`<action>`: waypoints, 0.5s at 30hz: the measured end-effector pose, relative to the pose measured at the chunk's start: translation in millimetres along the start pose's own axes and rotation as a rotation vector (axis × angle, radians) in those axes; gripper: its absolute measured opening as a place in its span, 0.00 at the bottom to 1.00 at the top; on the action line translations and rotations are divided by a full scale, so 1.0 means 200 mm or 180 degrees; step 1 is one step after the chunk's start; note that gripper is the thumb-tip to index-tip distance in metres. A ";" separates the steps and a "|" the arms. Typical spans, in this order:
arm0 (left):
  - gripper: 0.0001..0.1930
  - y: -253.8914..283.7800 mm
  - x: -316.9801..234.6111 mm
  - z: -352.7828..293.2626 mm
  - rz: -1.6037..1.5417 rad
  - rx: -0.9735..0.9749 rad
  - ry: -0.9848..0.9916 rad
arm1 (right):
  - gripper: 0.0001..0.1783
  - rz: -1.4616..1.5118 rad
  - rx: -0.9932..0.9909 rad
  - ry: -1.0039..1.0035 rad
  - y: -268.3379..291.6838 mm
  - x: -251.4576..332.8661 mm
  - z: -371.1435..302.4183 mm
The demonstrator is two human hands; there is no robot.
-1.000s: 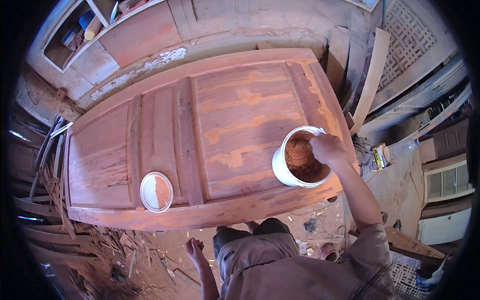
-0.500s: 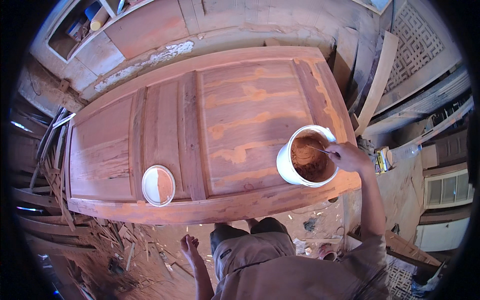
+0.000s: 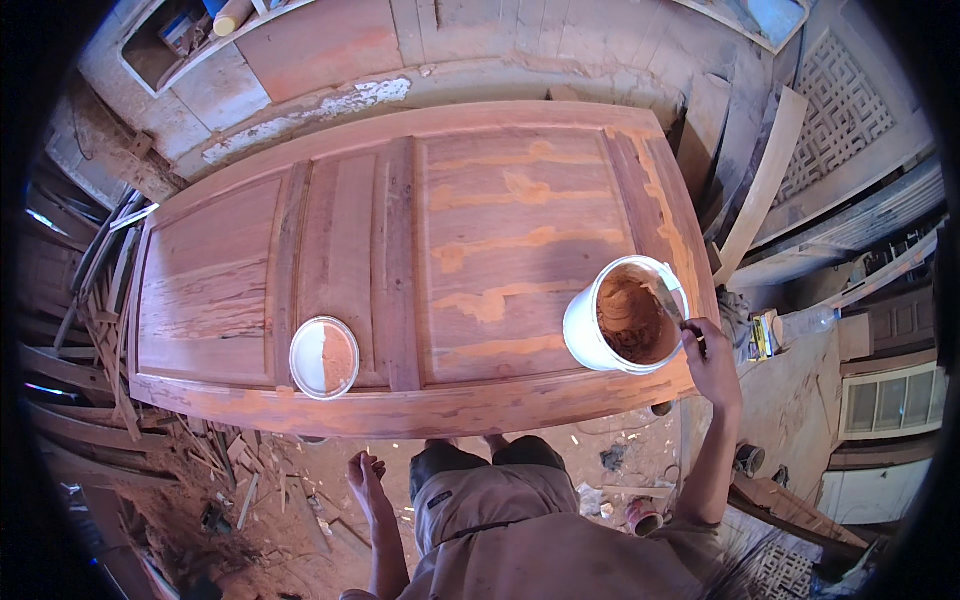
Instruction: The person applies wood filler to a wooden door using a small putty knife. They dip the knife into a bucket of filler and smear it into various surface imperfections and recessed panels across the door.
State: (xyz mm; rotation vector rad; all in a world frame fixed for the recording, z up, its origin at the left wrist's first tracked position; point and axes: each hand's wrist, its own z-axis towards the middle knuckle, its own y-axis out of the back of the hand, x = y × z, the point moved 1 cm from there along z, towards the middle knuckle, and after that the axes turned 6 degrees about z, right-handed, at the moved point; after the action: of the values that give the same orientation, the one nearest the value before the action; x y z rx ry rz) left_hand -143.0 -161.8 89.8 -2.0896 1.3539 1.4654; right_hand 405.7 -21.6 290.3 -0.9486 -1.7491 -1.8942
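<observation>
A large panelled wooden door [image 3: 345, 240] lies flat before me, with orange-brown filler smeared in bands over its right panel and edges. On its near right corner stands a white bucket [image 3: 590, 330] holding orange-brown filler paste [image 3: 632, 310]. My right hand [image 3: 710, 365] grips a putty knife [image 3: 667, 294], whose blade is over the bucket's opening at the right inner wall. Low beside my body, away from the door, hangs my left hand [image 3: 367, 472], its fingers curled with nothing seen in them. A round white lid [image 3: 324, 358], half coated with filler, rests near the door's front edge.
Wood offcuts [image 3: 100, 340] are piled at the left. Planks [image 3: 765, 190] and a lattice panel [image 3: 835, 115] lean at the right. A clear plastic bottle [image 3: 815, 320] lies beyond the door's right end. Scraps and dust cover the floor [image 3: 560, 450].
The putty knife has moved from the middle of the paste to the bucket's right inner wall, its blade now showing. My right wrist has turned. My left hand stays low, fingers curled.
</observation>
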 end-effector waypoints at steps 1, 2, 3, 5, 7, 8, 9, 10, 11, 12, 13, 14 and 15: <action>0.16 0.02 0.01 0.02 0.0000 0.0056 -0.0007 | 0.11 -0.0037 -0.0107 -0.0036 0.00 0.03 -0.02; 0.16 0.02 0.01 0.03 -0.0019 0.0065 0.0007 | 0.12 -0.0093 -0.0210 -0.0074 0.01 0.05 -0.04; 0.15 0.03 0.01 0.05 -0.0055 0.0026 0.0000 | 0.12 -0.0115 -0.0209 -0.0065 0.01 0.09 -0.06; 0.15 0.05 0.01 0.09 -0.0120 -0.0012 0.0017 | 0.12 0.0390 -0.0503 -0.0471 0.01 0.17 -0.10; 0.14 0.10 0.01 0.14 -0.0163 0.0028 -0.0035 | 0.12 0.0409 -0.0600 -0.0512 0.00 0.23 -0.12; 0.14 0.11 0.01 0.15 -0.0175 0.0019 -0.0045 | 0.12 0.0452 -0.0710 -0.0570 0.00 0.25 -0.13; 0.14 0.12 0.01 0.17 -0.0193 0.0037 -0.0024 | 0.12 0.0421 -0.0716 -0.0566 -0.02 0.25 -0.14; 0.14 0.13 0.01 0.18 -0.0179 0.0031 -0.0030 | 0.11 0.0197 -0.0814 -0.0518 -0.07 0.19 -0.14; 0.14 0.14 0.02 0.19 -0.0157 0.0034 -0.0029 | 0.11 -0.0032 -0.0911 -0.0481 -0.12 0.12 -0.14; 0.14 0.15 0.03 0.20 -0.0169 0.0075 0.0002 | 0.09 -0.0694 -0.0937 0.0089 -0.17 0.04 -0.13; 0.14 0.17 0.04 0.22 -0.0196 0.0096 0.0010 | 0.09 -0.0712 -0.0929 0.0089 -0.20 0.01 -0.15; 0.14 0.18 0.04 0.22 -0.0227 0.0108 0.0011 | 0.09 -0.0935 -0.0849 0.0020 -0.23 0.03 -0.16; 0.14 0.19 0.05 0.24 -0.0240 0.0107 0.0025 | 0.08 -0.1160 -0.0771 -0.0050 -0.24 0.04 -0.17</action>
State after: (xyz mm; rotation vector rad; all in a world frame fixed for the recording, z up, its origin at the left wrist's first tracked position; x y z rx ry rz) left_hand -201.8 -156.1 70.5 -2.1035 1.2789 1.3963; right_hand 359.9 -45.7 262.7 -0.7629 -1.8290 -2.3768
